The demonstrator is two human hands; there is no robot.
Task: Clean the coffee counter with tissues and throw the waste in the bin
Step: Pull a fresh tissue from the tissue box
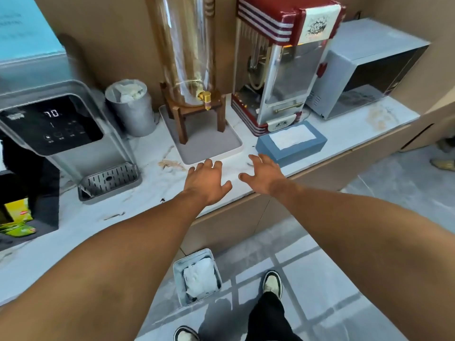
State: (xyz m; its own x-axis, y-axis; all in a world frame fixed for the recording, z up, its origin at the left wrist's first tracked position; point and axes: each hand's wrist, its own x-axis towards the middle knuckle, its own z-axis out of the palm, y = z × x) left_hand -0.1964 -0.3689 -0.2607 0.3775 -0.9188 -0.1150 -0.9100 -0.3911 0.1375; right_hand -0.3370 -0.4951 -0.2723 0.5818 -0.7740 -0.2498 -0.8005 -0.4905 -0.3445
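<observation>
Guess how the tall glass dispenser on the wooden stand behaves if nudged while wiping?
The glass dispenser is tall and narrow on a raised wooden stand, so probably top-heavy and apt to tip. It looks empty, so likely light enough to shift. Being glass, probably fragile; the tray beneath may slide with it.

Both hands over counter [152, 193] front edge, left hand [206, 183] and right hand [264, 177] side by side, apart. Tissue box [290, 143] just beyond right fingertips. Tray [209, 146] just beyond left fingertips, dispenser stand [194, 112] on it. Spill [171, 164] left of left fingers. Cylindrical bin [133, 107] and water machine [56, 129] farther left. Popcorn machine [280, 62] behind tissue box, microwave [369, 70] to its right. Floor bin [195, 276] below the wrists, tissues in it.
</observation>
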